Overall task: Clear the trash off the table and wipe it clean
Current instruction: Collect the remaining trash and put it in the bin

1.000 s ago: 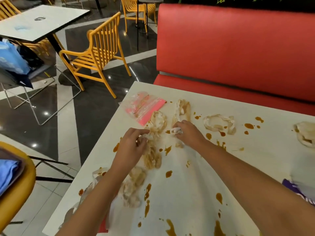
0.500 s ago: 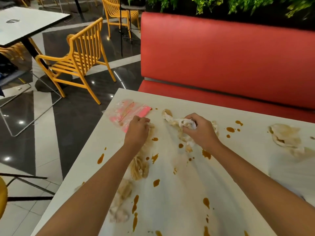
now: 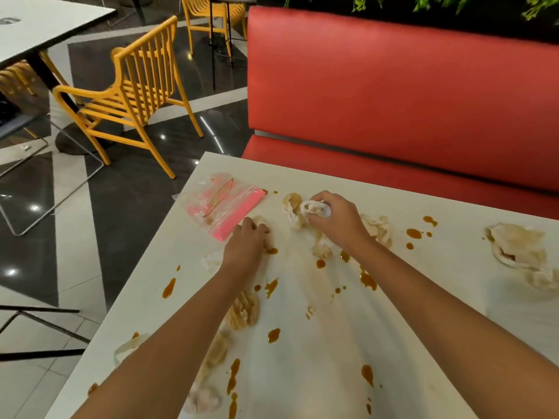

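**Both hands on soiled napkins at the far left of the worktop**

The right hand (image 3: pixel 337 220) has its grip clenched around a napkin wad (image 3: pixel 313 208), white and stained brown, held just above the worktop (image 3: pixel 302 176). A loose tail of the wad trails down to the left of the fingers. Just left of it, the left hand (image 3: pixel 246 243) lies knuckles up, its grip curled over a crumpled napkin (image 3: pixel 262 220) that rests on the surface. Only the napkin's far edge shows past the fingers.

Touching or almost touching the left hand's far side lies a clear plastic bag with pink strips (image 3: pixel 223 204), flat near the worktop's left corner. More stained napkins are scattered around: one behind the right wrist (image 3: pixel 379 229), one beside the left forearm (image 3: pixel 245 309), one near the front edge (image 3: pixel 202 400), and a large one well off to the right (image 3: pixel 514 246). Brown sauce drops (image 3: pixel 273 335) dot the white surface between them.

Beyond the worktop stands a red bench seat (image 3: pixel 393 86). On the tiled floor to the left is a yellow chair (image 3: pixel 133 95) beside another white table (image 3: pixel 45 25).
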